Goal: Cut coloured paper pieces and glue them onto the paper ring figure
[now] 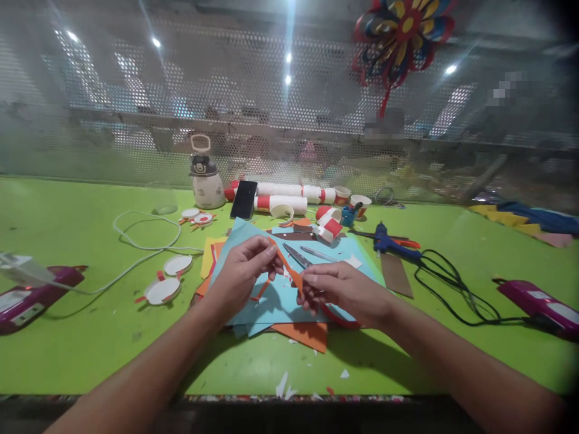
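The left hand (246, 263) and right hand (346, 288) pinch an orange strip (291, 271) between them. Scissors (296, 255) show behind the right hand; blue paper (274, 309) lies beneath both

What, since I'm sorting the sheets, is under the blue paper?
Orange paper sticks out at the front edge and yellow paper at the left. Anything under the middle of the blue paper is covered.

Two hands (246, 265), one phone (244, 199), two power strips (538, 303)
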Demonstrator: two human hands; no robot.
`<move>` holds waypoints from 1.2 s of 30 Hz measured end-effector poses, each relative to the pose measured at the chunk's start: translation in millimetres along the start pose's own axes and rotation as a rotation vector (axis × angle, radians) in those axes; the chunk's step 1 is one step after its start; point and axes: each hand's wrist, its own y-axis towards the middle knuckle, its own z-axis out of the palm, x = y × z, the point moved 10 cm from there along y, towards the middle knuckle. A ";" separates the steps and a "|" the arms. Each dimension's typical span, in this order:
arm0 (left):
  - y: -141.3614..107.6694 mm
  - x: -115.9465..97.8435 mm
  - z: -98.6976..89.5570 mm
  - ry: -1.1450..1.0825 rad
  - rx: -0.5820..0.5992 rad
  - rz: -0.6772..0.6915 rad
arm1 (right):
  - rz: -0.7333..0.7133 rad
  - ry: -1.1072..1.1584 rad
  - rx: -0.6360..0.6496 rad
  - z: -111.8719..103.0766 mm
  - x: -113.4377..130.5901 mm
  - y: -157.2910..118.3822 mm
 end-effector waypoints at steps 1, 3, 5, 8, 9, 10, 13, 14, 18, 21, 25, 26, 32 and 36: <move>-0.2 -0.7 -0.1 -0.005 0.000 0.004 | -0.002 0.021 0.018 2.7 1.0 1.4; -0.5 -1.5 0.1 -0.014 0.006 0.011 | -0.011 0.035 0.042 6.9 3.8 3.3; -0.7 -2.1 0.9 -0.020 0.016 0.017 | -0.020 0.053 0.055 9.1 6.0 4.2; -1.3 -4.2 1.8 -0.043 0.024 0.037 | -0.019 0.118 0.085 11.8 4.6 4.1; -1.6 -4.9 2.1 -0.052 0.025 0.043 | -0.016 0.137 0.096 12.6 3.2 3.9; -1.9 -5.4 2.5 -0.060 0.026 0.045 | -0.017 0.148 0.102 12.9 2.1 3.6; -3.0 -6.8 4.7 -0.068 0.033 0.044 | -0.017 0.177 0.105 13.0 -0.9 3.0; -3.3 -7.5 5.7 -0.066 0.038 0.044 | -0.019 0.193 0.104 13.3 -1.3 2.7; -4.5 -10.4 8.0 -0.070 0.052 0.049 | -0.040 0.252 0.119 17.1 0.6 0.9; -4.4 -11.8 6.5 -0.081 0.047 0.061 | -0.047 0.302 0.097 16.1 1.0 0.5; -2.5 -10.6 4.1 -0.096 0.044 0.076 | -0.021 0.314 0.099 16.0 -4.2 1.0; -2.0 -10.3 3.9 -0.100 0.046 0.082 | -0.020 0.305 0.106 16.3 -5.2 1.1; -1.5 -8.2 4.4 -0.113 0.056 0.089 | -0.023 0.309 0.107 15.9 -9.6 2.2; -2.6 -8.4 5.7 -0.113 0.060 0.084 | -0.043 0.282 0.098 16.3 -9.6 2.2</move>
